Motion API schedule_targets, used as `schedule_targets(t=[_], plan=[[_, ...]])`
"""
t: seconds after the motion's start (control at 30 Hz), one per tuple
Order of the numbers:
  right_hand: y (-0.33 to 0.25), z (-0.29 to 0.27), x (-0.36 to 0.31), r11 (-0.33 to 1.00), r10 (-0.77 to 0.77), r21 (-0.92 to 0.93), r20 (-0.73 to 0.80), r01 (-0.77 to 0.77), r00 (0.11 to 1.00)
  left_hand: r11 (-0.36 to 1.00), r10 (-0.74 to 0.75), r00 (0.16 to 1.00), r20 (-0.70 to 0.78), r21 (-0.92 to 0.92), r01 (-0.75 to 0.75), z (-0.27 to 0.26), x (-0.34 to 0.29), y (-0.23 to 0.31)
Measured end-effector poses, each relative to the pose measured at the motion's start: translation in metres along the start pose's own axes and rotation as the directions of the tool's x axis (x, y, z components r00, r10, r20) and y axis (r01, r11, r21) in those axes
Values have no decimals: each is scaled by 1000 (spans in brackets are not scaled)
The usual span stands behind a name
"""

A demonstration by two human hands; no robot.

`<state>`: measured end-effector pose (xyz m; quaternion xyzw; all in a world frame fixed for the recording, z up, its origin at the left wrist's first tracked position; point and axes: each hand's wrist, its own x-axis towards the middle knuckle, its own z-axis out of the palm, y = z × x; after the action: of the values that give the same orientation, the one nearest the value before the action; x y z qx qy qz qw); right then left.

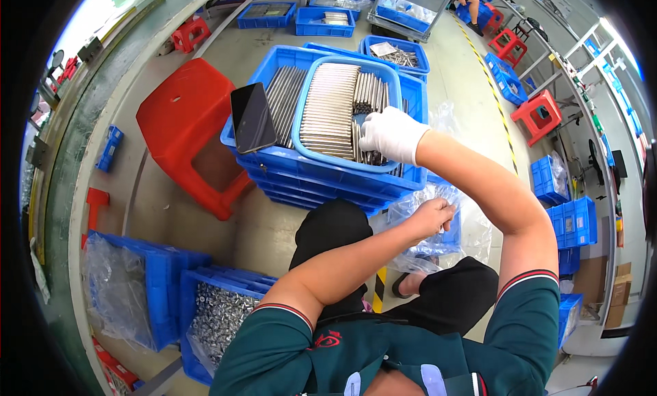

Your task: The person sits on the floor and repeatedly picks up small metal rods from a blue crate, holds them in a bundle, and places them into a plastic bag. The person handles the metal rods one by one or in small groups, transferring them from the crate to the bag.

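Note:
My right hand [391, 134], in a white glove, reaches into a light blue tray [298, 125]. Its curled fingers touch the short metal rods at the tray's right side; whatever they grip is hidden. Long rows of shiny metal rods [330, 108] fill the tray's left part, and a shorter stack [371, 91] lies at the far right. My bare left hand [435, 218] is closed, with fingertips together, above a clear plastic bag [410, 203] in a low blue crate [448, 235]. Something small and pale may be at its fingers, too small to name.
The tray rests on stacked blue crates [301, 180] holding darker rods [284, 98]. A black phone [253, 119] leans on their left edge. Beside them stands a red stool [185, 115]. At lower left, a blue crate [188, 307] holds small metal parts [222, 317]. More crates [575, 221] stand right.

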<state>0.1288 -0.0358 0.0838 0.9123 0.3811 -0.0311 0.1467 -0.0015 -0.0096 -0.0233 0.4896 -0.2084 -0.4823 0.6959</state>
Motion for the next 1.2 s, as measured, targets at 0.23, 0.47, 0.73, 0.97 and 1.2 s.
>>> schedule_targets(t=[0.23,0.47,0.73,0.97,1.2], plan=[[3,7,-11,987,52,150,-1,-51,999,1000,3,1000,11,-11,-2,-2,0,2],[12,14,-22,896,120,433,-18,-100,993,1000,14,1000,12,15,-14,-1,-1,5],[38,13,6,828,356,477,-40,-295,933,999,37,999,29,11,-38,3,1,2],[16,3,33,874,409,182,222,-450,885,999,39,999,26,1,-39,2,5,-4],[11,9,29,922,371,33,211,-386,904,1000,19,999,40,17,-19,4,2,-2]])
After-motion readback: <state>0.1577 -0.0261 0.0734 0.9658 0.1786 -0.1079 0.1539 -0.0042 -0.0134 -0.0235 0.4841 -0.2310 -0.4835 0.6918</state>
